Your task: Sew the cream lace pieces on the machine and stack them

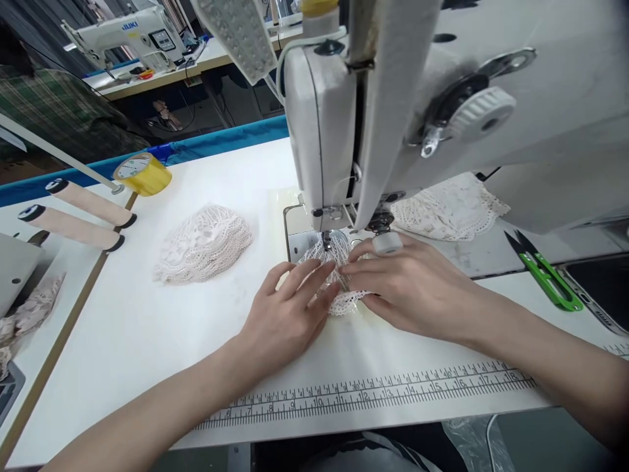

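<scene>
A small piece of white lace [328, 257] lies under the presser foot [327, 237] of a white sewing machine [334, 118]. My left hand [285, 311] rests flat on the table, its stretched fingers pressing the lace's left side. On the right side of the lace lies my right hand [407, 282], fingers pressed together and pinching its edge near the needle.
A pile of lace pieces [204, 244] lies to the left, and more lace [449, 208] sits behind the machine arm. Green thread snips [545, 272] rest at right. A yellow tape roll [142, 174] and two thread cones [73, 216] stand far left. A printed ruler [373, 393] runs along the table's front edge.
</scene>
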Demonstrator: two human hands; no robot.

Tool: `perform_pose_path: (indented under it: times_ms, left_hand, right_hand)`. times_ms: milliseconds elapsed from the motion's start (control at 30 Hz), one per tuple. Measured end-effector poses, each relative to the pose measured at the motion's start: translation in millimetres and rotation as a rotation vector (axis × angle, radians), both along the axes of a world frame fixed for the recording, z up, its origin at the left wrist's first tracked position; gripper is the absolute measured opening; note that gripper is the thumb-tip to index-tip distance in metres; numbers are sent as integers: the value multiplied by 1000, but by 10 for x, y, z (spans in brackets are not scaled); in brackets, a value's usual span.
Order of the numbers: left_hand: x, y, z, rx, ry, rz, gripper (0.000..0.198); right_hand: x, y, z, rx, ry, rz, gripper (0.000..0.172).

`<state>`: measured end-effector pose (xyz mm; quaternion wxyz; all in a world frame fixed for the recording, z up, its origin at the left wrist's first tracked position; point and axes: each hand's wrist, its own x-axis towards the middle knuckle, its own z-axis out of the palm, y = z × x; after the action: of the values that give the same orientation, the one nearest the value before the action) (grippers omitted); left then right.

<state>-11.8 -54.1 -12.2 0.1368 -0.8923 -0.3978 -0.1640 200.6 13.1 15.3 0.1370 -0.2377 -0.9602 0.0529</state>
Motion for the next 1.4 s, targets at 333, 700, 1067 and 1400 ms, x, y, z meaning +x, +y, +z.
perform_pose_path:
  times_ms: [333, 700, 1067, 1400]
  left_hand:
    - [-10, 4, 3, -49, 12, 5, 28]
    - [-55, 134, -34, -67, -29, 27, 29]
    - [-67, 287, -66, -67, -51, 72, 30]
    - [-67, 331, -59, -203, -214, 127, 30]
  right_hand:
    - [-2, 5, -11, 4, -2, 7, 20]
    - [-35, 57, -75, 108, -9, -30, 23]
    - [-69, 139, -177, 250, -32, -135, 28]
    - [-81, 140, -273, 248, 27, -164, 29]
